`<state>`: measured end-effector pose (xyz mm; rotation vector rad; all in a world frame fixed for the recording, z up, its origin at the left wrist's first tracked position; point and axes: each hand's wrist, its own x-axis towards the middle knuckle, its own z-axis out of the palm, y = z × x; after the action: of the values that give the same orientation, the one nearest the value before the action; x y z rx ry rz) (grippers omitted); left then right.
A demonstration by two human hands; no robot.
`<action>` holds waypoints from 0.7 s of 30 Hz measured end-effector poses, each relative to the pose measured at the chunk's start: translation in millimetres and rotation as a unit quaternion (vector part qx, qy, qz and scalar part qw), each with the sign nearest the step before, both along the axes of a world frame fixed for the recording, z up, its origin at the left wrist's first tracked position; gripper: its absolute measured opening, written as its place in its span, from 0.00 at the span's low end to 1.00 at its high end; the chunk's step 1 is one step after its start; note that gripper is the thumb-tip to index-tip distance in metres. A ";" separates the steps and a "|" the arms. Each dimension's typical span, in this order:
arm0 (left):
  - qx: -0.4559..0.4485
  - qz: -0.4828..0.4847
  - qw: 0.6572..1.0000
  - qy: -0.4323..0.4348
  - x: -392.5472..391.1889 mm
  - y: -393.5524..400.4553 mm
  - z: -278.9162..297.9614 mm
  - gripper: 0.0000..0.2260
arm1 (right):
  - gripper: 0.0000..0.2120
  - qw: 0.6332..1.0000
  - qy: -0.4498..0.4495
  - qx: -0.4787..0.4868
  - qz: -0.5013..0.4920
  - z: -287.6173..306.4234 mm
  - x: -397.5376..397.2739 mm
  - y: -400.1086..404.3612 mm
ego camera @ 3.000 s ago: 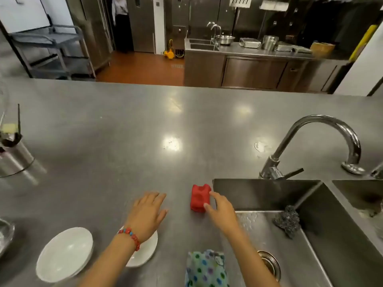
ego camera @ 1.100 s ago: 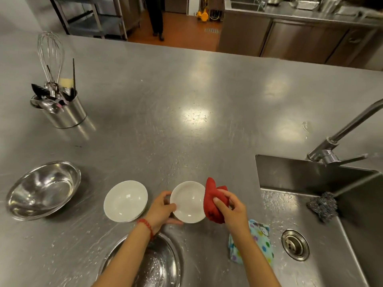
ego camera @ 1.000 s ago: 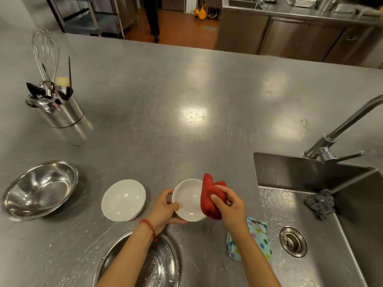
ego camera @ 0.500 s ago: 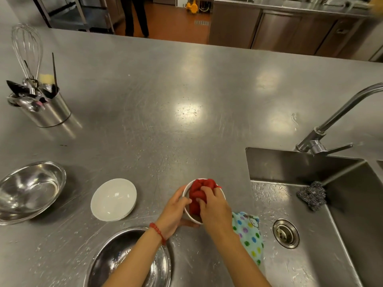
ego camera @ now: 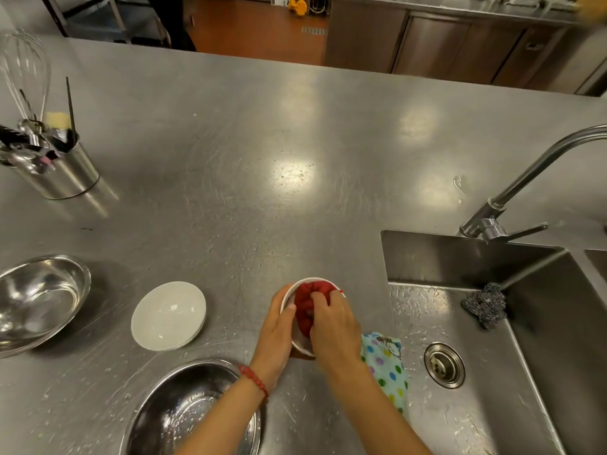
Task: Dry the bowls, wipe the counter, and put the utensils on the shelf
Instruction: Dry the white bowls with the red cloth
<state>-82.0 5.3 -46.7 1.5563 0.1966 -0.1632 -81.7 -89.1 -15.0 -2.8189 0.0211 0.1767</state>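
Your right hand (ego camera: 335, 326) has its grip bunched on the red cloth (ego camera: 308, 298), pressing it down inside the small white bowl (ego camera: 297, 289) at lower center of the frame. Your left hand (ego camera: 276, 336) grips that bowl's left rim, thumb over the edge. A second white bowl (ego camera: 168, 315) sits just left on the steel table (ego camera: 262, 142), with two metal bowls (ego camera: 39, 300) further left and below. The utensil holder (ego camera: 62, 172) stands upper left; the sink (ego camera: 492, 372) is at right.

Steel cabinets (ego camera: 460, 57) line an orange-brown floor (ego camera: 259, 31) beyond.
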 end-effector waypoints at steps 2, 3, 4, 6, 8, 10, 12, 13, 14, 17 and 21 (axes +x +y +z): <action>0.002 0.017 1.000 -0.003 -1.1 -4.1 2.9 0.12 | 0.24 0.995 0.082 -0.061 -0.005 8.0 5.0 -1.2; 0.000 0.027 1.000 -0.002 -2.5 -6.6 3.3 0.11 | 0.22 0.990 0.133 -0.042 0.001 12.2 9.6 -4.5; -0.007 0.037 0.999 0.000 -5.0 -8.6 3.0 0.11 | 0.19 0.985 0.174 0.010 0.020 14.7 13.5 -9.4; -0.020 0.050 0.999 0.004 -10.4 -9.7 1.9 0.11 | 0.12 0.968 0.190 0.153 0.058 16.1 11.8 -17.5; -0.019 0.044 0.999 -0.002 -13.1 -8.9 2.7 0.11 | 0.11 0.963 0.117 0.242 0.029 12.7 4.1 -17.9; -0.014 0.034 0.999 -0.010 -12.7 -7.8 4.0 0.11 | 0.12 0.979 0.004 0.203 -0.006 5.0 -1.6 -10.9; -0.005 0.026 0.999 -0.020 -10.1 -8.0 6.4 0.11 | 0.17 0.996 -0.046 0.081 -0.009 -0.4 -5.1 -2.4; 0.001 0.026 0.999 -0.023 -8.4 -8.6 6.7 0.10 | 0.20 0.999 -0.033 0.024 -0.008 -1.0 -4.1 0.3; 0.003 0.030 0.999 -0.020 -7.6 -9.4 6.1 0.09 | 0.21 1.000 0.000 -0.017 -0.013 -0.1 -2.7 1.0; 0.006 0.053 0.999 -0.002 -10.8 -10.7 -3.1 0.09 | 0.15 0.992 0.122 -0.018 -0.002 5.4 4.3 -4.9; 0.024 0.026 0.999 0.004 -14.2 -8.0 -13.7 0.11 | 0.11 0.953 0.203 0.219 0.051 1.7 2.0 -27.1</action>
<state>-96.2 -2.7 -60.4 1.5960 0.2489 -0.1237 -79.7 -116.1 -13.4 -2.2990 -0.0641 0.6907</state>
